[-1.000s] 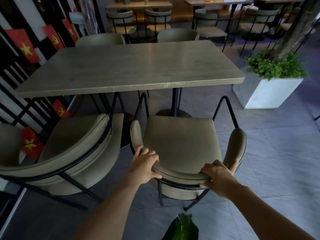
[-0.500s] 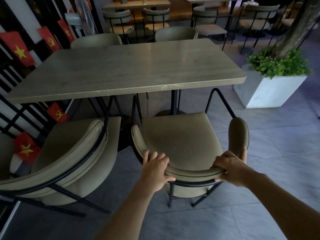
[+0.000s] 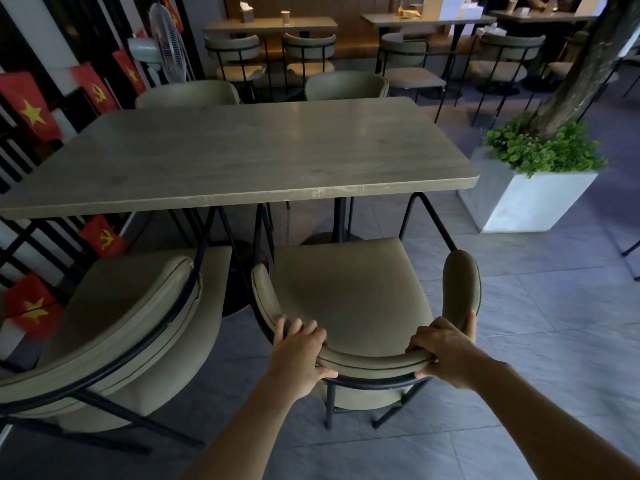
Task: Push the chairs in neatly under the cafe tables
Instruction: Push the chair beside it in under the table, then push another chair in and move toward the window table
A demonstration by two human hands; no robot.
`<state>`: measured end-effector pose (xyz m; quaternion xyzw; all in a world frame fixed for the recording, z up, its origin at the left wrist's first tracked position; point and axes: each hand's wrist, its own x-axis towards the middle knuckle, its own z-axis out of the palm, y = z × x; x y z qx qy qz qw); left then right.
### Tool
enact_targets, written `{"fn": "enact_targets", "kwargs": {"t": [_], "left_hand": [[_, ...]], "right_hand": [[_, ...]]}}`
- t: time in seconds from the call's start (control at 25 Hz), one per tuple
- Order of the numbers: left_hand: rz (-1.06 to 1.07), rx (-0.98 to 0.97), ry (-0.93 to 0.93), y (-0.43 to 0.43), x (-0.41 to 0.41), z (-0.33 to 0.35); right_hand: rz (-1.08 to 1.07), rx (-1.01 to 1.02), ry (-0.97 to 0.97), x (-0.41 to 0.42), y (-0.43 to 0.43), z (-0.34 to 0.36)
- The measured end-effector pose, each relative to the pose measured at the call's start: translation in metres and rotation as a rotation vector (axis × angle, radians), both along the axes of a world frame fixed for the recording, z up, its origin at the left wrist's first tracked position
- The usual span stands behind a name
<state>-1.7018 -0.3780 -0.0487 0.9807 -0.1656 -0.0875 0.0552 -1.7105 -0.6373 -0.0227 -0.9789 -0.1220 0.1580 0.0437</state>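
One long counter (image 3: 242, 157) is filling the middle of the frame. Four chairs are ringing it: two at its far edge, two near. At right, a white planter (image 3: 530, 199) is holding green leaves and a tree trunk. The left hand (image 3: 299, 351) and right hand (image 3: 445, 351) are both curling closed around the backrest of the lower-centre chair (image 3: 353, 296), its seat front sitting just under the counter edge.

The floor (image 3: 540, 306) is laid with large grey tiles. At the left, a dark slatted wall (image 3: 45, 36) carries small red flags (image 3: 29, 109) with yellow stars. A white standing fan (image 3: 162, 46) stands beside it. At the right, a white square planter (image 3: 530, 199) holds green leaves around a tree trunk (image 3: 585, 64). The light is dim, warmer along the wood-panelled back wall (image 3: 346, 5).
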Motion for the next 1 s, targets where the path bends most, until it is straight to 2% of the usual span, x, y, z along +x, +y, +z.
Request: {"fn": "enact_targets", "kwargs": {"t": [0.28,0.48,0.56,0.68,0.76,1.0], "left_hand": [[0.015,0.037,0.037,-0.003,0.0,0.004],[-0.012,0.151,0.221,-0.009,0.007,0.023],[0.018,0.072,0.333,-0.015,0.011,0.04],[0.129,-0.185,0.431,-0.031,0.022,0.066],[0.161,-0.286,0.383,-0.046,0.033,0.086],[0.148,-0.343,0.163,-0.08,0.077,0.14]], "right_hand": [[-0.044,-0.022,-0.004,0.0,-0.001,-0.005],[-0.087,0.028,0.226,0.004,-0.003,0.009],[-0.165,0.159,0.256,0.009,-0.008,0.029],[-0.213,0.263,0.147,0.021,-0.018,0.059],[-0.233,0.298,0.07,0.031,-0.024,0.073],[-0.249,0.313,-0.017,0.061,-0.039,0.11]]}}
